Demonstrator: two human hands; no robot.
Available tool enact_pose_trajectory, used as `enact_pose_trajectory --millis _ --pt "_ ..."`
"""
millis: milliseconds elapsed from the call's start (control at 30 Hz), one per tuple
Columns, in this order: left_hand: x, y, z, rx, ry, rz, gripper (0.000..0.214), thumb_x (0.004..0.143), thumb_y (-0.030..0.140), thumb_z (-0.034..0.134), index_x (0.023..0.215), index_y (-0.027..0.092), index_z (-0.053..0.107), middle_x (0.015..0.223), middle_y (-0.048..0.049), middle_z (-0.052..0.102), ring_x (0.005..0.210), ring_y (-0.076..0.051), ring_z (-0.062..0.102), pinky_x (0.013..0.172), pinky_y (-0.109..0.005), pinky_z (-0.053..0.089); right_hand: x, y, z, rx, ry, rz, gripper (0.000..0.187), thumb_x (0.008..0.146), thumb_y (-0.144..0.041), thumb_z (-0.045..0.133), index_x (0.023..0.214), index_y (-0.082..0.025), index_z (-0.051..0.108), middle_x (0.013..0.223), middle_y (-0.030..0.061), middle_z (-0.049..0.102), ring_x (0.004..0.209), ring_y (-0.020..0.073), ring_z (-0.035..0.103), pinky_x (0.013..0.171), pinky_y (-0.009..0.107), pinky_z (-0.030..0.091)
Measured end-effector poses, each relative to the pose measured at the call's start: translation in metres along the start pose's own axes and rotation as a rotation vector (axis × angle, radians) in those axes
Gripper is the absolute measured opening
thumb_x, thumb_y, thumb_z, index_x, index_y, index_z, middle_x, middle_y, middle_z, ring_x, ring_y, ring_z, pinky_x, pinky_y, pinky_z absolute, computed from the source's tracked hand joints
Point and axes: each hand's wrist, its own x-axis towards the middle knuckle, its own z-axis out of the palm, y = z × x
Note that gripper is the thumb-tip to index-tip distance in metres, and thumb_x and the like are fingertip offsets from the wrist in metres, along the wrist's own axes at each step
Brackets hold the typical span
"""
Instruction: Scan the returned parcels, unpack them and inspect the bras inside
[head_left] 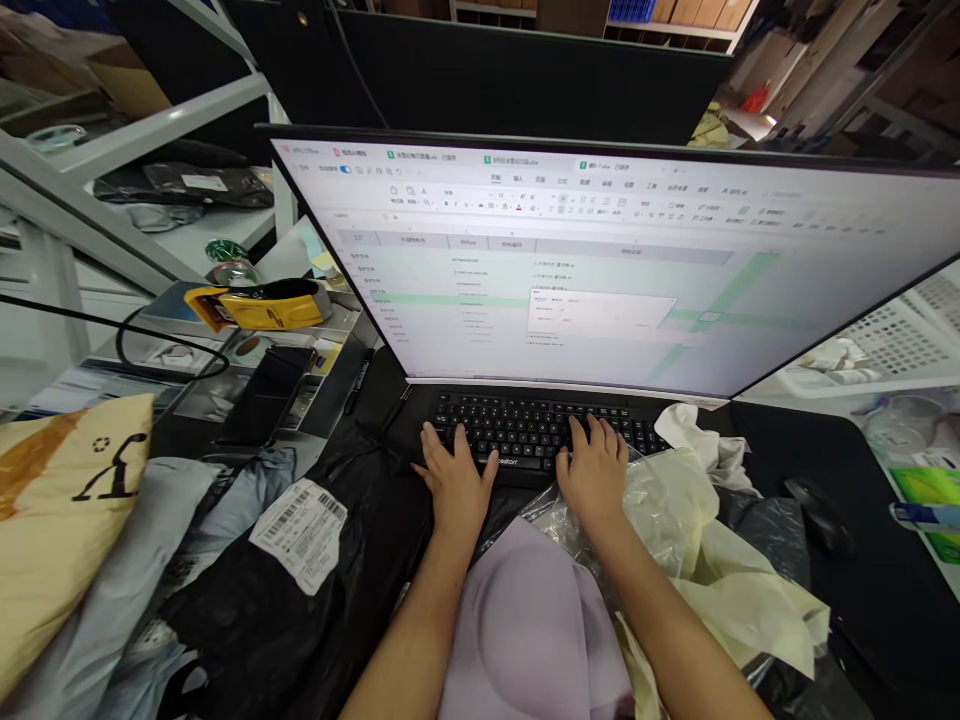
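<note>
A black keyboard (517,430) lies below a large monitor (465,340) that shows a spreadsheet with a small dialog box. My left hand (454,478) rests on the keyboard's left part, fingers spread over the keys and holding nothing. Toward the right part of the keys, my right hand (596,465) lies with its fingers apart, also holding nothing. Crumpled clear and pale yellow plastic (682,500) sits beside my right wrist. To the left of my left forearm is a black mailing bag (247,610) with a white barcode label (300,535).
A yellow tape dispenser (262,305) and a dark phone (268,395) rest on a divided box at left. A cream printed package (60,510) lies nearer. To the right are a white cloth (701,440), a black mouse (821,515) and a white basket (877,345).
</note>
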Motion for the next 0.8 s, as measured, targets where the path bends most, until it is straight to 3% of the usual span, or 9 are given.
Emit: enact_pose_trajectory --millis 600,800 --pt "-0.001 0.004 -0.003 0.01 -0.013 -0.022 0.064 0.092 0.043 0.059 0.145 0.008 0.047 0.16 -0.0341 0.016 0.149 -0.048 0.021 0.11 -0.074 0.028 -0.003 0.002 -0.001 -0.008 -0.001 -0.012 0.048 0.093 -0.029 0.048 0.139 -0.017 0.057 0.145 0.0155 0.052 0.136 0.0319 0.039 0.114 0.05 0.025" --pt "0.0 0.012 -0.011 0.05 -0.026 0.026 0.063 0.09 0.047 0.061 0.147 0.022 0.049 0.165 -0.0232 0.018 0.151 -0.045 0.02 0.115 -0.073 0.022 -0.005 0.004 0.004 -0.009 0.033 -0.037 0.047 0.095 -0.029 0.047 0.139 -0.015 0.057 0.144 0.0175 0.052 0.135 0.0328 0.04 0.113 0.051 0.027"
